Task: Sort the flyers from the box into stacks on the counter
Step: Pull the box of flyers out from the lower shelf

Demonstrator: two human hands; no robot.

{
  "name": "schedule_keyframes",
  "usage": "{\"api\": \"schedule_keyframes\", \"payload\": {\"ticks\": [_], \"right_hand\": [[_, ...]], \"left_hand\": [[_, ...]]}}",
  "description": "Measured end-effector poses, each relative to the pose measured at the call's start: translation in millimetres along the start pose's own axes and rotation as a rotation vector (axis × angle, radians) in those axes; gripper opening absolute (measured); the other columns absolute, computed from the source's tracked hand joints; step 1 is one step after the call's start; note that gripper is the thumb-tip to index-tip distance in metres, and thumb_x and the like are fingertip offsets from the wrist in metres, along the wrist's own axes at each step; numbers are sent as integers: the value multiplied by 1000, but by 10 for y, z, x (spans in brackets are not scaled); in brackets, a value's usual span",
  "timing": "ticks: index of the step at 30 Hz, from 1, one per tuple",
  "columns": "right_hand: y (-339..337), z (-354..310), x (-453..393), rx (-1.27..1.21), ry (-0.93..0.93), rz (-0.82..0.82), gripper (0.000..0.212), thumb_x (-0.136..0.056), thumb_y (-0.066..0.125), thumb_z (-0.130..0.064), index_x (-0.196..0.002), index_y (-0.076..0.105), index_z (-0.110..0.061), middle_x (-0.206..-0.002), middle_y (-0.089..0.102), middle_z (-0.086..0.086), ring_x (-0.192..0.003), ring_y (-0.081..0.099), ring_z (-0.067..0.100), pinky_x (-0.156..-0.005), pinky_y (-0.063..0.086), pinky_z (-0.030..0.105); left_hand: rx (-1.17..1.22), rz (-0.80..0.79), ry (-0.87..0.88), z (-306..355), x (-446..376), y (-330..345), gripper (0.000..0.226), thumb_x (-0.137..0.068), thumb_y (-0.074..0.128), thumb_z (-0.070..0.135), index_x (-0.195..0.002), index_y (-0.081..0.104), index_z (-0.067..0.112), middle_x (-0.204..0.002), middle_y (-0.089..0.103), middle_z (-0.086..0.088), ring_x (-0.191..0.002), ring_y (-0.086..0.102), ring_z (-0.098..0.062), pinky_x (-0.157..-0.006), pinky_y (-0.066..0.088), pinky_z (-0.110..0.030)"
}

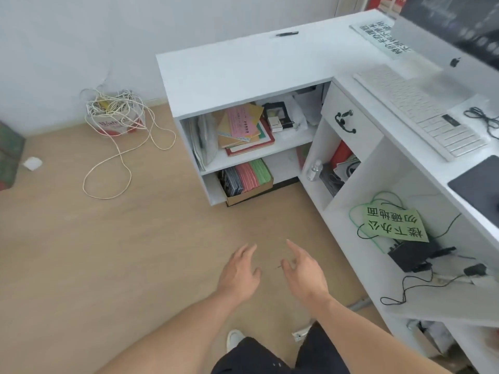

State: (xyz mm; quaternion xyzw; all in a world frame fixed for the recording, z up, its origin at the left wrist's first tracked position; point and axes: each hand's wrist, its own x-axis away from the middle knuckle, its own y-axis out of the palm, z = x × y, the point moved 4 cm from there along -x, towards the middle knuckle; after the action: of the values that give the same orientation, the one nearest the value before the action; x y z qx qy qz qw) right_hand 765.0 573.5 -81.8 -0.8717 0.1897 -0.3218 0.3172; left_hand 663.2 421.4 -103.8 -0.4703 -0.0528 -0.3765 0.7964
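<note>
With our left hand (239, 273) and right hand (302, 273) spread wide and empty, we risk snagging the box (249, 188), seemingly wedged under the desk's (243, 74) lowest shelf, and spilling its flyers (247, 175).

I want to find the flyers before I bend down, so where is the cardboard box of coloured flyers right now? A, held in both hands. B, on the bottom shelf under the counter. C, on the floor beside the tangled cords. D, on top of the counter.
B: the cardboard box with its dark, pink and green flyers sits on the bottom shelf under the counter, and both hands hold nothing.
</note>
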Motion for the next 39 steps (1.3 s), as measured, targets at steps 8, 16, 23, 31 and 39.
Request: {"api": "schedule_keyframes", "payload": {"ticks": [8, 16, 23, 31, 39], "right_hand": [[-216, -334, -1258, 75, -27, -82, 58, -101, 48, -36, -156, 32, -35, -151, 51, -3, -133, 53, 18, -109, 45, 38], [-728, -632, -3069, 270, -114, -186, 59, -104, 45, -27, -160, 26, -27, -153, 48, 6, -126, 58, 26, -99, 48, 39], [-473, -443, -4365, 408, -135, -263, 59, -103, 44, -28, -160, 27, -28, -114, 69, 6, -93, 64, 25, -76, 47, 34], [773, -57, -5452, 497, -214, -282, 59, -105, 44, -29, -161, 25, -23, -160, 39, 1, -141, 43, 24, -106, 43, 39], [1683, 524, -6591, 470, -205, -138, 64, -105, 44, -26, -163, 15, -25, -169, 17, 2, -151, 28, 27, -118, 34, 41]], "left_hand": [[56, 19, -84, 87, -889, -182, 65, -100, 53, 32, -159, 25, 24, -165, 23, 3, -152, 22, -15, -124, 21, -33], [120, 133, -279, 309, -2184, -445, 66, -101, 53, 30, -159, 24, 25, -167, 20, 3, -153, 17, -14, -124, 14, -27], [216, 188, -364, 206, -3432, -311, 67, -98, 59, 32, -157, 32, 19, -165, 25, 1, -151, 23, -15, -122, 19, -27], [63, 144, -365, -759, -4515, 311, 66, -101, 55, 33, -159, 26, 22, -167, 20, 2, -153, 18, -16, -121, 21, -30], [-13, 205, -379, -1672, -5434, 858, 67, -102, 52, 30, -160, 19, 20, -169, 9, -3, -155, 8, -20, -124, 17, -35]]}}
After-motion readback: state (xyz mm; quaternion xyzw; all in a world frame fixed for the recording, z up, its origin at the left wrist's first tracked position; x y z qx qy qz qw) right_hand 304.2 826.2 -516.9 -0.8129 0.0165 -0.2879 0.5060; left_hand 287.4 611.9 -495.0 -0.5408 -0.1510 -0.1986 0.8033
